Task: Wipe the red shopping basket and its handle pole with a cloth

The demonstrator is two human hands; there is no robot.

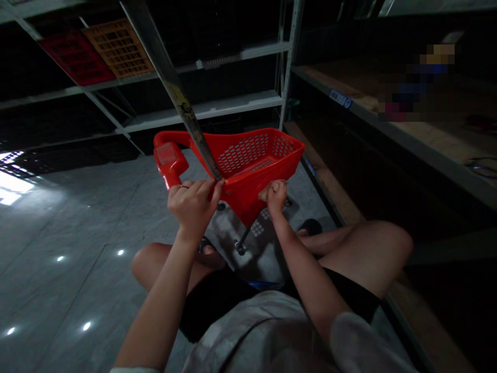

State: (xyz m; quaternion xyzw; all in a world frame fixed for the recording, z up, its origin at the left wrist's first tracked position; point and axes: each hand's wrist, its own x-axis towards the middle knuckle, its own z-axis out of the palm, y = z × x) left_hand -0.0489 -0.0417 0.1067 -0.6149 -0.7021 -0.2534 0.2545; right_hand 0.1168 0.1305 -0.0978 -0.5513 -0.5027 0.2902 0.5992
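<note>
A red plastic shopping cart (248, 194) with a perforated basket stands between my bent legs. My left hand (195, 203) is closed over its near left edge, thumb by the rim. Against the cart's near side wall, my right hand (277, 197) is closed around a crumpled, brownish cloth (264, 194). A long worn metal pole (180, 101) with a yellow label slants down from the top and ends at the rim beside my left thumb; whether it rests in the basket is hidden. A caster wheel (239, 247) shows beneath the cart.
Metal shelving (209, 110) stands behind the cart, bearing a red crate (77, 57) and an orange crate (118, 47). Close on the right runs a wooden shelf (361, 98) with a blurred-out item on it. Grey floor (77, 228) stretches to the left.
</note>
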